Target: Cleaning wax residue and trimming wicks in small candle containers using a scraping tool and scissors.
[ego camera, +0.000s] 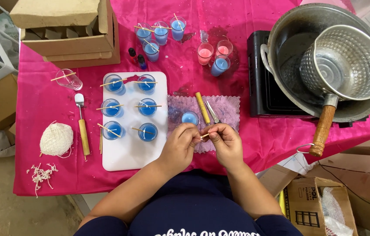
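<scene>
My left hand [180, 142] and my right hand [225, 140] meet over a purple cloth [226, 109], both pinching a small wooden stick [204, 136] between their fingertips. Just beyond the hands, a small glass of blue wax [190, 117] stands on the cloth. A yellow stick [202, 108] and a metal blade [212, 112] lie beside it. To the left, a white board [128, 153] carries several blue candle glasses [148, 107] with sticks laid across their rims.
More blue glasses [161, 32] and two pink ones [205, 53] stand at the back of the pink tablecloth [41, 105]. A big pot with a handled saucepan [344, 61] sits on a black stove at right. A twine ball [56, 139], spoon [82, 126], empty glass [68, 79] and cardboard boxes [69, 30] lie left.
</scene>
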